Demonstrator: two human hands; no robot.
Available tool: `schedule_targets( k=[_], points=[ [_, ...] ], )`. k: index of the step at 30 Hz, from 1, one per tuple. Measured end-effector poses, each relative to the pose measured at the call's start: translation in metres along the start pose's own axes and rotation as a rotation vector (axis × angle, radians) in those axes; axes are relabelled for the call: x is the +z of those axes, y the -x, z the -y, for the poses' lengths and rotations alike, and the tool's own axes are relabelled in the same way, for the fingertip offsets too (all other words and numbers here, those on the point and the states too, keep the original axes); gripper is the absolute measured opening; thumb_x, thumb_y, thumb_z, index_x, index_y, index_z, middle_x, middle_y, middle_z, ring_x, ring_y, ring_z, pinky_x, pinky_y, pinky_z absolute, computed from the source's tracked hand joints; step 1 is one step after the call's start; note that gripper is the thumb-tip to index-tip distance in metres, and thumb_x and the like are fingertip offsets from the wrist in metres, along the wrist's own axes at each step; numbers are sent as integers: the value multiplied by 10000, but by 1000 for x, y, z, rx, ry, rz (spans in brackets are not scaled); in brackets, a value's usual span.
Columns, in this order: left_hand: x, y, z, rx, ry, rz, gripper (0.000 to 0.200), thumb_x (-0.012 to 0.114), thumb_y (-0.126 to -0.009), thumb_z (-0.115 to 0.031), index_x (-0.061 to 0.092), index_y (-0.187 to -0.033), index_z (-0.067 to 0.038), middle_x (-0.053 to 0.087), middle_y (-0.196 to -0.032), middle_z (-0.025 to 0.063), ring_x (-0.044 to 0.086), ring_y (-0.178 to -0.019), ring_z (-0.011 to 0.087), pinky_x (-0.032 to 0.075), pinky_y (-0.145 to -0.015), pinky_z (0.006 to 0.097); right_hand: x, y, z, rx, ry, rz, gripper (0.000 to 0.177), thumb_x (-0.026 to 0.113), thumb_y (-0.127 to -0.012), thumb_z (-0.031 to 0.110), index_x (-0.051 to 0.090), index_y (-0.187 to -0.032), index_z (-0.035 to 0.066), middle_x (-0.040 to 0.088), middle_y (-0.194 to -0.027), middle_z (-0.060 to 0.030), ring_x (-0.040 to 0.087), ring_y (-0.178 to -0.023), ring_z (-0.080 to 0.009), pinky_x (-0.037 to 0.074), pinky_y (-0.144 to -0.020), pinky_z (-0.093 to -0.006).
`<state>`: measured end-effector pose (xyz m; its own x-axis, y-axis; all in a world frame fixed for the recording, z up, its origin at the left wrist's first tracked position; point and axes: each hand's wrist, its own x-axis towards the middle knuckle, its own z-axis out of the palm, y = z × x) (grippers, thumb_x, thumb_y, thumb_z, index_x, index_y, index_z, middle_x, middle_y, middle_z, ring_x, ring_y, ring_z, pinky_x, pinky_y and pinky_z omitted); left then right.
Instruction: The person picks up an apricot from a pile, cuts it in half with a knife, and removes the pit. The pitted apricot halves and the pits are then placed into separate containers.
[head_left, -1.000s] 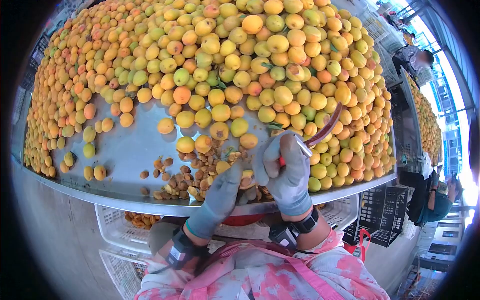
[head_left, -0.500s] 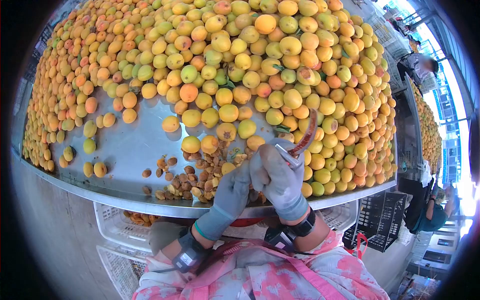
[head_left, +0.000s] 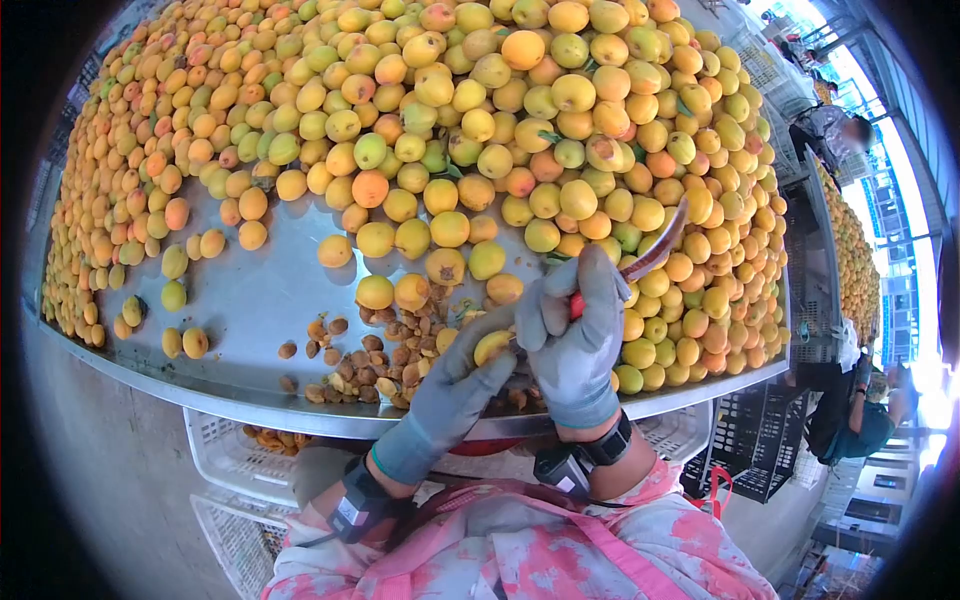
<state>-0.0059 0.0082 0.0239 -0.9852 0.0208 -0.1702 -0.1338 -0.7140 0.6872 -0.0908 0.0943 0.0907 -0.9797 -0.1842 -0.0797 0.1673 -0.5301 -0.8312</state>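
My left hand [head_left: 458, 372], in a grey glove, is closed around a yellow apricot [head_left: 492, 346], its thumb and fingers pinching the fruit. Just to the right, my gloved right hand [head_left: 578, 335] grips a small knife by its red handle. The knife's curved, stained blade [head_left: 658, 246] points up and right, away from the apricot. Both hands are over the front edge of the metal table [head_left: 270, 270]. Beside my left hand lies a heap of brown apricot pits [head_left: 375, 365].
A large pile of whole apricots [head_left: 560, 95] covers the back and right of the table. White crates [head_left: 235, 450] stand below the front edge, and black crates [head_left: 755, 440] to the right. Two people [head_left: 865, 430] are at the far right, near another fruit-covered table [head_left: 850, 250].
My hands have moved apart slightly, and the apricot in my left hand now shows. My right hand has risen, and the knife blade has swung over to the right.
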Motion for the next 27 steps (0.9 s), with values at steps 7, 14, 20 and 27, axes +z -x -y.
schedule_targets(
  k=[7,14,20,27],
  points=[
    [-3,3,-10,-235,35,-50,422,629,-907,-162,470,-1286,-66,623,-990,39,606,-868,118,516,-733,256,-3,6,13,-219,88,32,331,502,-970,240,470,-689,69,414,-536,-5,398,-409,-106,334,-382,-256],
    [-4,0,-3,-262,-30,-115,416,701,-848,-129,526,-1219,-63,651,-883,32,607,-678,85,507,-601,207,-10,18,-4,-128,70,82,133,592,-905,102,579,-807,13,582,-650,-57,557,-501,-138,437,-453,-253],
    [-6,0,-6,-355,7,-139,422,696,-837,-126,525,-1214,-46,650,-830,32,609,-658,90,495,-554,205,-28,23,-17,-278,530,207,60,644,-789,35,646,-848,28,630,-719,-62,613,-591,-194,488,-539,-287],
    [-16,-5,8,-229,-210,-127,418,675,-820,-61,532,-1212,-41,645,-911,35,625,-693,106,524,-585,232,-17,13,-12,-234,665,342,201,734,-655,72,672,-846,65,650,-789,-67,633,-710,-258,500,-625,-325]
  ],
)
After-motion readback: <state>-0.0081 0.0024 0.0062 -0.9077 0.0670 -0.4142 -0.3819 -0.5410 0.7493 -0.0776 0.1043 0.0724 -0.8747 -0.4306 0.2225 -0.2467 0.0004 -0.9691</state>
